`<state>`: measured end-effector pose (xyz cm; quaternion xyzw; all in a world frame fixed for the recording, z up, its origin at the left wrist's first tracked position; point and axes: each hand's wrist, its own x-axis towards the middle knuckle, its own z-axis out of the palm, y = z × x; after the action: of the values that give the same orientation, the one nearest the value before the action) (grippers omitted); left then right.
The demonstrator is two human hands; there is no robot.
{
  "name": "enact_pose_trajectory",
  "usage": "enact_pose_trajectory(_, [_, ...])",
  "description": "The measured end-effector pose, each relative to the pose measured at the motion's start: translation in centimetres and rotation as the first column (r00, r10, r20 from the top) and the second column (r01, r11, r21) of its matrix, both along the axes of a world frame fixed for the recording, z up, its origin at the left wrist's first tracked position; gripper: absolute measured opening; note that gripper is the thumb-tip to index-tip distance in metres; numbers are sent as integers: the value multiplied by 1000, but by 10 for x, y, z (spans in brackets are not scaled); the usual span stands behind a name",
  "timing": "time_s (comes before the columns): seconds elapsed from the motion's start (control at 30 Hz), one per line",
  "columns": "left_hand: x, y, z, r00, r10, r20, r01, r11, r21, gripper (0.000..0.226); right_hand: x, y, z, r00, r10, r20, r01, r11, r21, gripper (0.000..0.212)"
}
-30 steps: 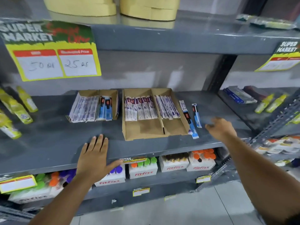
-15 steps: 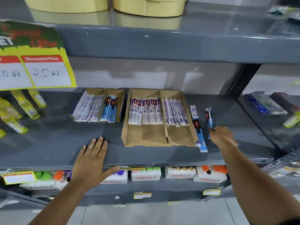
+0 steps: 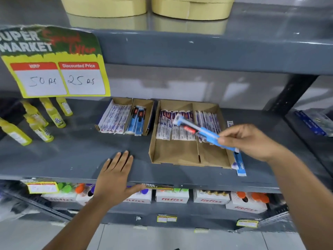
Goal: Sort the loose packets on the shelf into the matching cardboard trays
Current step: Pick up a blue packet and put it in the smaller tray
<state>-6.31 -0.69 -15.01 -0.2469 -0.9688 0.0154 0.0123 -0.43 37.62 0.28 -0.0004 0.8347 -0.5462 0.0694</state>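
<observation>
Right hand [image 3: 252, 141] clamped on long blue packet [image 3: 201, 132] w/ red label, mid-carry; next: left to small cardboard tray [image 3: 142, 105] w/ matching blues. Left hand [image 3: 115, 177] flat, fingers spread, on grey shelf [image 3: 72, 156].

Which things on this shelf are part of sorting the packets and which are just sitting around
Job: blue packet in right hand; loose packet; small tray; large tray.
Bystanders: yellow bottles; price sign; Fitfizz boxes; tape rolls.

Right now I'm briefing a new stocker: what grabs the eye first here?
The right hand holds a blue packet above the large cardboard tray. At upper left hangs a yellow price sign. The left hand rests flat on the shelf edge.
</observation>
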Motion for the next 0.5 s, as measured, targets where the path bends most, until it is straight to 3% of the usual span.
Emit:
enact_pose_trajectory(0.13, [0, 1, 0, 1000, -5, 5, 5, 1000, 18, 105, -2, -17, 10, 990, 125, 59, -126, 992, 28, 26])
enact_pose_trajectory(0.37, [1, 2, 2, 1000, -20, -9, 21, 999, 33, 105, -12, -42, 25, 983, 160, 95, -168, 982, 83, 12])
enact_pose_trajectory(0.5, [3, 3, 4, 999, -31, -11, 32, 997, 64, 104, -49, -82, 18, 998, -64, -27, 67, 985, 156, 6])
